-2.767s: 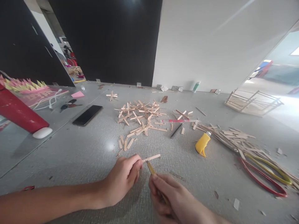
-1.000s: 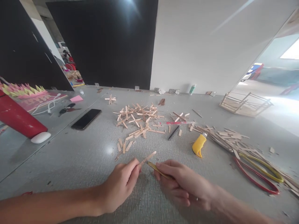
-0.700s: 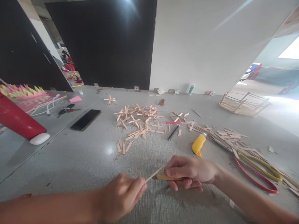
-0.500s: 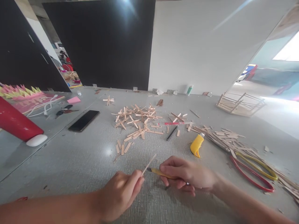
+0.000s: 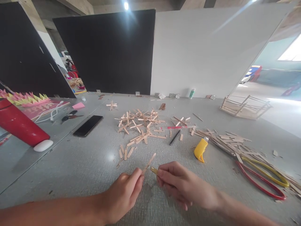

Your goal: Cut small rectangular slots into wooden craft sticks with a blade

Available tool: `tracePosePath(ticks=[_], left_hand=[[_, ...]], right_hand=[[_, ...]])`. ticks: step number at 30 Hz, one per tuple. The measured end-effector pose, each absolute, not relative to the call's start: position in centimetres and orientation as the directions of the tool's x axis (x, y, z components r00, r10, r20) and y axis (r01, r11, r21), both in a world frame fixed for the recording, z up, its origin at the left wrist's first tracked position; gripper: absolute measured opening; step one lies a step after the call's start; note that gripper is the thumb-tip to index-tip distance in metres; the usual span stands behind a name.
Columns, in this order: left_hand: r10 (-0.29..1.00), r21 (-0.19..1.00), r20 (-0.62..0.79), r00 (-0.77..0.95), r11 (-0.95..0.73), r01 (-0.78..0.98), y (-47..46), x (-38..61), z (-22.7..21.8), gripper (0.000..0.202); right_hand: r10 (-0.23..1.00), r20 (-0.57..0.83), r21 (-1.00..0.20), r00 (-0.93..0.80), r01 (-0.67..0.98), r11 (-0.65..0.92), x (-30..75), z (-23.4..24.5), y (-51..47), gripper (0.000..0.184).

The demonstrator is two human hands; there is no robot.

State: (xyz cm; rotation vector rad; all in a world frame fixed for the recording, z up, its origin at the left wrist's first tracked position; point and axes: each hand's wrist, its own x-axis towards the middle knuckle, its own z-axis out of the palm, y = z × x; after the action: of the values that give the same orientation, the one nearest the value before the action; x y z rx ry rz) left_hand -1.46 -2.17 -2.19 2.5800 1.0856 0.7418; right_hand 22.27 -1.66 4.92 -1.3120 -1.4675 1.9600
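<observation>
Between thumb and fingers, my left hand [image 5: 124, 194] pinches a wooden craft stick [image 5: 150, 160] that points up and away, with a small dark notch in it near my fingertips. My right hand [image 5: 177, 182] is closed around a slim yellow craft knife [image 5: 154, 170]. Its front end is beside the notched part of the stick, and I cannot tell whether they touch. Most of the knife is hidden in my fingers. Ahead of both hands lie short stick pieces [image 5: 125, 153] and a pile of crossed craft sticks [image 5: 144, 121].
A yellow cutter [image 5: 201, 149], a black pen [image 5: 175, 137] and red-and-yellow-handled scissors [image 5: 261, 185] lie to the right, beside wood strips [image 5: 231, 138]. Leftward are a phone [image 5: 88, 126] and a red bottle [image 5: 25, 125]. A stick frame model [image 5: 245, 108] stands at the far right.
The view has tilted up slightly. The stick has turned to show its flat face and notch. The knife's front end has shifted, and its dark blade tip no longer shows clearly.
</observation>
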Motion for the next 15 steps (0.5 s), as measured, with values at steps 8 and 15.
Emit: tracePosePath(ticks=[8, 15], left_hand=[[0.695, 0.461, 0.285, 0.660, -0.703, 0.541, -2.3, -1.3, -0.5, 0.022], [0.667, 0.519, 0.374, 0.644, -0.726, 0.452, -2.4, -1.2, -0.6, 0.020]], right_hand=[[0.629, -0.459, -0.886, -0.628, 0.370, -0.278, 24.2, 6.0, 0.7, 0.041], [0.664, -0.538, -0.840, -0.520, 0.399, -0.368, 23.0, 8.7, -1.5, 0.034]])
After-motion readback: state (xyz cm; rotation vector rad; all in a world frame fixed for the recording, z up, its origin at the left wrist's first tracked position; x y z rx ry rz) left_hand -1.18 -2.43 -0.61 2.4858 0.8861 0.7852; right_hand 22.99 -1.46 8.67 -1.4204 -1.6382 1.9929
